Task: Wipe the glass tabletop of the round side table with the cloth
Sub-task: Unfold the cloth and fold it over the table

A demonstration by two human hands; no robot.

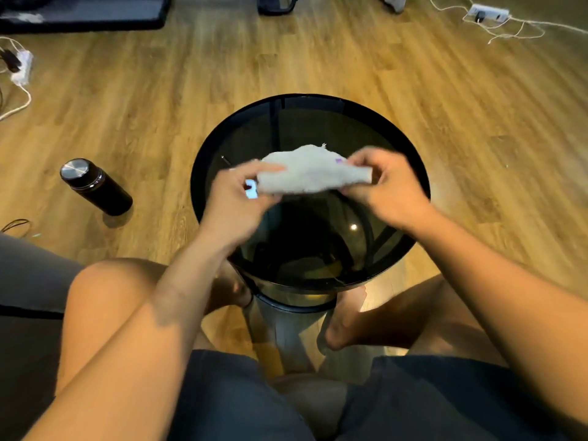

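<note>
The round side table (318, 119) has a dark smoked-glass top with a black rim and stands between my knees. A pale grey cloth (305, 173) with a small purple mark is stretched above the middle of the glass. My left hand (235, 198) pinches its left end. My right hand (385, 183) pinches its right end. Whether the cloth touches the glass I cannot tell. Both hands are a little blurred.
A dark flask (95, 187) with a steel lid stands on the wooden floor left of the table. Power strips with white cables lie at the far left (20, 68) and far right (488, 12). My bare feet rest beside the table's base (286, 332).
</note>
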